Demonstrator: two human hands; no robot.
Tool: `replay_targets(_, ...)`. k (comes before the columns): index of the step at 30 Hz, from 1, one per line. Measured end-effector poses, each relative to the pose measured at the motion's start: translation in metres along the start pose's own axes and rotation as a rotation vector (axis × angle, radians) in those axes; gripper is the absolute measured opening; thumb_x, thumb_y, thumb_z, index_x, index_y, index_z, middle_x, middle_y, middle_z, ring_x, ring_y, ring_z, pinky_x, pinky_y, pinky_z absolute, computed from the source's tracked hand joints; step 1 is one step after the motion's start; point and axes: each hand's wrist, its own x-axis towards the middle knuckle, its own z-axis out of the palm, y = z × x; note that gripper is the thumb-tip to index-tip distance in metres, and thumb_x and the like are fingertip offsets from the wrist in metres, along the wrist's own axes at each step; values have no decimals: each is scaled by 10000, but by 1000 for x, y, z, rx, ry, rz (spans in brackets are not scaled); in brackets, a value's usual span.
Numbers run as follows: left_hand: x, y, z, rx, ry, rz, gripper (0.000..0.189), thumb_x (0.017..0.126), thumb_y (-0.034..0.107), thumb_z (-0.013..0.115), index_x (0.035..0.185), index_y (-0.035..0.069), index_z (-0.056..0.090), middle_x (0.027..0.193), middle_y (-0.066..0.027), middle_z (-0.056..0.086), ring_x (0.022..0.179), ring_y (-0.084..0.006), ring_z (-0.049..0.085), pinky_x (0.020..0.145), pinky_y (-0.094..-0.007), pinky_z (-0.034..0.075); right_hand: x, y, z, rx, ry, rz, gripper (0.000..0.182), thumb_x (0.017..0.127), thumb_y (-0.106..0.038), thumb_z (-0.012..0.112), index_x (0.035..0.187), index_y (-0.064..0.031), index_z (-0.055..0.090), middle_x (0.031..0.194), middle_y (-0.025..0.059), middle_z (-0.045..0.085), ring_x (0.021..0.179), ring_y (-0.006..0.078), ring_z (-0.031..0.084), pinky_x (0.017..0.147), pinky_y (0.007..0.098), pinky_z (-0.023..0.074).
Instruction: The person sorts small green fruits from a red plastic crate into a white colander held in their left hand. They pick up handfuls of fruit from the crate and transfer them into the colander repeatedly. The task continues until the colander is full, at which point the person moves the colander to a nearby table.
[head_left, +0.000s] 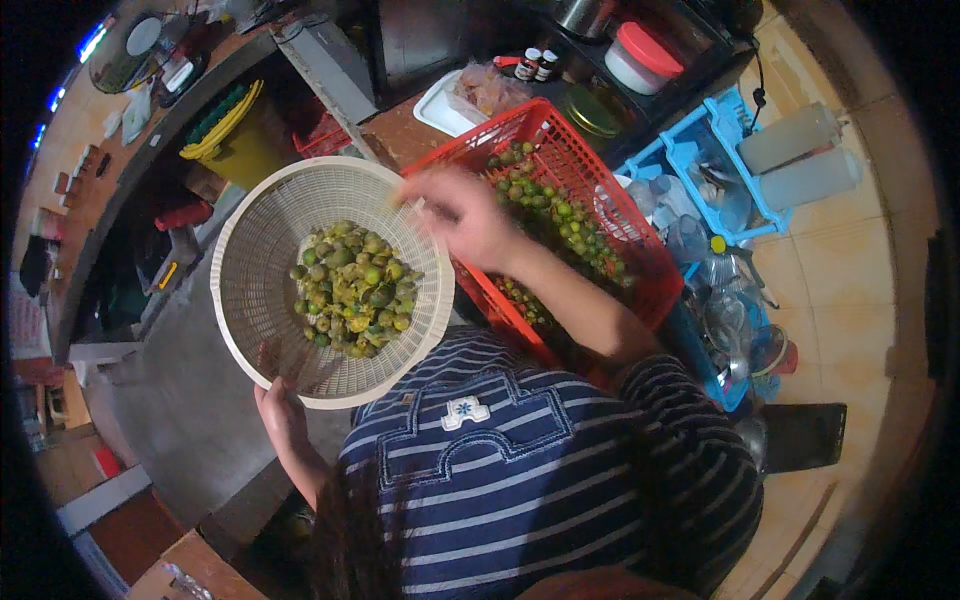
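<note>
A cream plastic colander (251, 259) is held up in front of me, tilted toward my view. Small green and yellowish citrus fruits (356, 289) are heaped inside it, a few showing yellow flesh. My left hand (285, 424) grips the colander's near rim from below. Over the right rim is my right hand (472, 221), blurred, with its fingers curled; whether it grips the rim or holds something is unclear. Beneath my right forearm stands a red plastic crate (559, 146) with slotted walls. More small green citrus fruits (574, 229) lie in the crate, partly hidden by the arm.
Right of the crate, a blue dish rack (694, 161) holds clear containers, with two cloudy bottles (806, 180) beside it. A red-lidded tub (637, 64) sits at the back near a white tray (435, 105). A yellow bin (266, 157) stands behind the colander.
</note>
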Motion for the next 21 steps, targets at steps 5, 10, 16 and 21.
replay_targets(5,-6,2,5,23,32,-3,310,768,6,464,1075,-27,486,826,-11,496,682,-94,449,610,-237,393,-4,28,3,-13,-19,21,165,801,-116,637,941,-29,653,941,113,653,896,249,620,806,361,477)
replay_targets(10,-16,13,9,94,48,-50,475,741,2,451,1211,-68,446,1031,-84,549,819,-159,514,729,-288,433,-23,188,-85,-402,291,407,183,770,-22,572,935,-29,650,913,182,641,873,327,629,780,392,495)
replay_targets(16,-24,17,22,122,119,-86,453,738,9,447,1184,-71,448,1044,-109,546,903,-205,541,777,-325,453,-79,277,-121,-634,4,405,259,702,-1,656,952,-70,663,915,186,623,834,347,604,781,411,479)
replay_targets(21,-25,1,9,91,134,-33,485,707,-6,444,1188,-71,449,1058,-126,549,944,-234,564,809,-364,474,-79,289,-141,-2,123,786,214,816,-96,645,1020,-32,639,871,137,622,748,190,623,683,320,498)
